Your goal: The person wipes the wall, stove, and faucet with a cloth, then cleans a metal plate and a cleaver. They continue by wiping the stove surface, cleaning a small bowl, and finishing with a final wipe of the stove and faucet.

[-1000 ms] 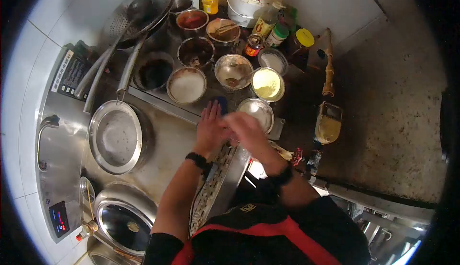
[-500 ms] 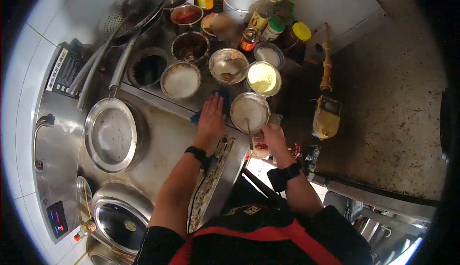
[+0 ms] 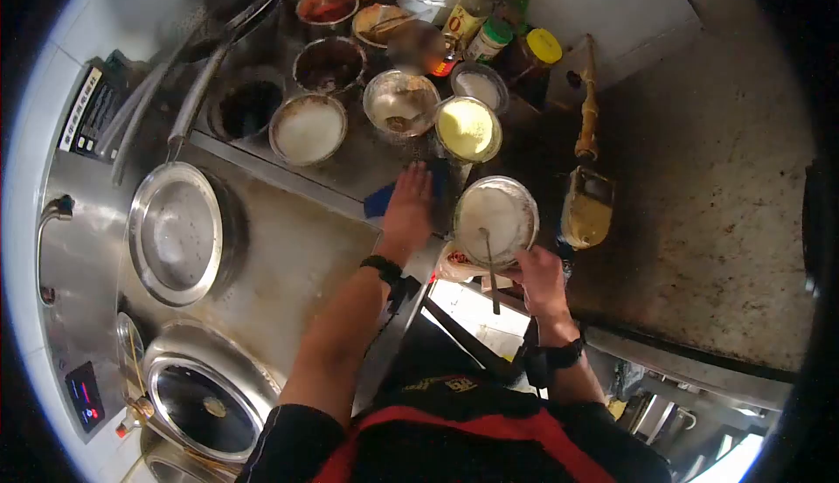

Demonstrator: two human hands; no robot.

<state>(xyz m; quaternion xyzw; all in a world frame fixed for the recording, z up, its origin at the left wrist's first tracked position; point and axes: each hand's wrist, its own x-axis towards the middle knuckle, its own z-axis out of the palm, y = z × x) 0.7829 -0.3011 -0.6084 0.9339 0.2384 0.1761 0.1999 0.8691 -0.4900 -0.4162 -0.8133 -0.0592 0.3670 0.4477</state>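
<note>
Steel bowl (image 3: 495, 212) held in right hand (image 3: 542, 275).

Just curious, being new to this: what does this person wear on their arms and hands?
The left hand and right hand are bare. A thin black left wristband and a wider black right wristband are worn. Forearms uncovered; black sleeves begin above the elbows.
</note>
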